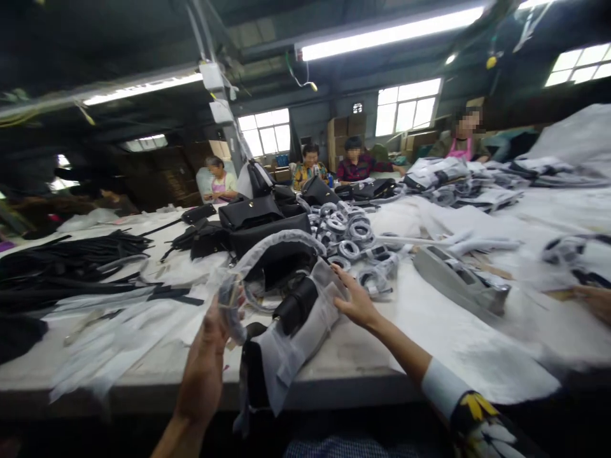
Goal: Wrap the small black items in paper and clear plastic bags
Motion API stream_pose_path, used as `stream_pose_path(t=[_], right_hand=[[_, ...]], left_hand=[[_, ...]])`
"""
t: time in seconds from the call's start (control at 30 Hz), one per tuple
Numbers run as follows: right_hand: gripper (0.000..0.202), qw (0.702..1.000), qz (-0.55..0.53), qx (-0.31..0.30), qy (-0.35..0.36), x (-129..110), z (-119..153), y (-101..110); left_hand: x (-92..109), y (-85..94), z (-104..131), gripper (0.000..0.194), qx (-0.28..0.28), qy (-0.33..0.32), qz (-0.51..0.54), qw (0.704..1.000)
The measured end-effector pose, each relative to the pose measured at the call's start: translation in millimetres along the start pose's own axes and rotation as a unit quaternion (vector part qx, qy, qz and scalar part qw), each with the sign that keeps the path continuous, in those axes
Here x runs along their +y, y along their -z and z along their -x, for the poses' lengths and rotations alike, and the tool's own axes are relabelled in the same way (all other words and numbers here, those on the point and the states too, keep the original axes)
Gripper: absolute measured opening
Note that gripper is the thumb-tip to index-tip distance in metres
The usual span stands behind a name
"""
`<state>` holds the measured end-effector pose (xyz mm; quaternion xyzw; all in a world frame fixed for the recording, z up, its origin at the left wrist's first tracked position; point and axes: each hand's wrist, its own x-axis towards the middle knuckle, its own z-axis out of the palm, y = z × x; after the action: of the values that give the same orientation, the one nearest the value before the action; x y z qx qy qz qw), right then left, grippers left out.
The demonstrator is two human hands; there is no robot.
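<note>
A black handbag (296,306), partly covered in white wrapping sheet, sits tilted at the table's front edge. From it rises an arched strap (281,239) wound in translucent film. My left hand (206,356) is closed around the strap's left end, where more crinkled film hangs. On the other side, my right hand (356,298) grips the bag's wrapped right edge between thumb and fingers. The bag's underside and some of my left fingertips are hidden.
Black bags (251,213) and coiled, film-wrapped straps (351,248) are piled behind. Black strips (71,254) lie left; a grey tape dispenser (461,280) stands right. Another person's hand (594,302) shows at the right edge. Several people sit across the table (334,385).
</note>
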<state>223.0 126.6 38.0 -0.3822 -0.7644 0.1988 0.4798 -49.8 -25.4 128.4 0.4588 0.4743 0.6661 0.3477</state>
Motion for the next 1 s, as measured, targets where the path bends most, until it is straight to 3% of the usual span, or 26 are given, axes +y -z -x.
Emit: stream_pose_path(t=[0.07,0.17,0.27,0.37,0.47,0.53,0.63,0.7,0.77,0.87,0.93,1.0], right_hand=[[0.082,0.998,0.059,-0.014,-0.004,-4.3,-1.8,9.3],[0.055,0.982,0.18,-0.012,-0.059,-3.4,-2.8,37.4],[0.039,0.96,0.258,0.005,-0.112,7.3,-0.2,73.2],[0.026,0.94,0.313,-0.058,-0.126,19.4,4.1,96.4],[0.012,0.918,0.348,-0.141,-0.124,25.1,7.5,99.9],[0.009,0.908,0.367,-0.16,-0.125,23.7,8.1,97.7],[0.007,0.907,0.376,-0.143,-0.122,10.2,6.3,97.7],[0.017,0.914,0.375,-0.107,-0.117,-9.3,4.1,100.3],[0.033,0.943,0.304,-0.04,-0.13,-38.6,1.9,102.3],[0.046,0.987,0.022,0.014,-0.159,-94.5,-0.8,97.5],[0.044,0.972,-0.167,-0.018,-0.163,-129.8,-2.7,85.6],[0.042,0.938,-0.293,-0.056,-0.174,-155.5,-6.1,66.5]], left_hand=[[28.4,-5.5,-23.4,0.073,-0.033,0.052,0.042,0.997],[58.2,-14.5,-44.9,0.067,-0.059,0.103,0.022,0.993],[71.1,-19.8,-49.5,0.061,-0.07,0.114,0.003,0.991],[72.9,-23.7,-48.6,0.051,-0.082,0.127,0.013,0.988],[71.1,-26.6,-50.4,0.029,-0.067,0.143,0.03,0.987],[71.2,-26.4,-53.2,0.02,-0.061,0.17,0.032,0.983],[75.4,-23.9,-56.9,0.024,-0.083,0.205,0.024,0.975],[80.1,-22.8,-57.9,0.025,-0.102,0.207,0.021,0.973],[84.5,-23.2,-58.3,0.023,-0.109,0.201,0.017,0.973],[88.5,-24.5,-59.9,0.02,-0.098,0.186,0.019,0.977],[89.7,-24.1,-61.5,0.02,-0.104,0.171,0.018,0.98],[90.5,-23.1,-62.9,0.023,-0.133,0.159,0.006,0.978]])
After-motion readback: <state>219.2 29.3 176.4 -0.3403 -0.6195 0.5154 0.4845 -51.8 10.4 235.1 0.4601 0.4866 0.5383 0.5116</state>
